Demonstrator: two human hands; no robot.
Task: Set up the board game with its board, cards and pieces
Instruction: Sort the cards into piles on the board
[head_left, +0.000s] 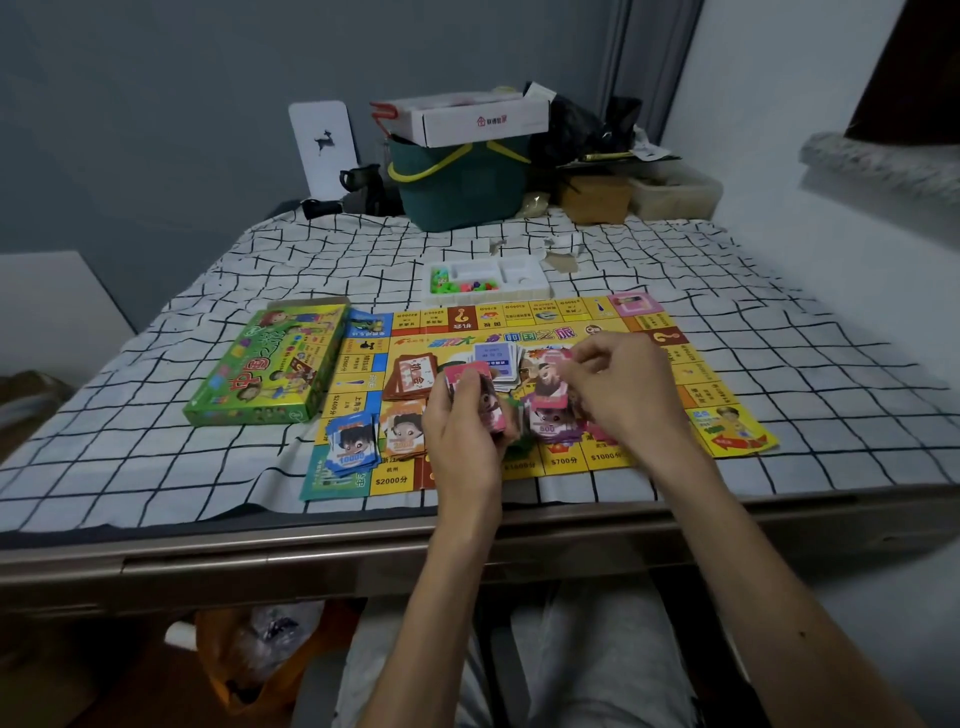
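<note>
The yellow game board (701, 384) lies flat on the checked tablecloth. My left hand (462, 431) grips a stack of pink play-money notes (478, 395) above the board's middle. My right hand (618, 395) hovers over the board with its fingers curled at about the level of a pink note pile (550, 415); whether it pinches a note I cannot tell. A blue note pile (353, 441), an orange note pile (405, 434), a brown card deck (413, 376) and a blue-backed card pile (496, 364) rest on the board. A white tray (514, 283) holds small coloured pieces (457, 283).
The green game box (270, 364) lies left of the board. A green basket (457, 182) with a white carton on top, a black bag and small boxes stand at the table's far edge. The table's front edge runs just below the board.
</note>
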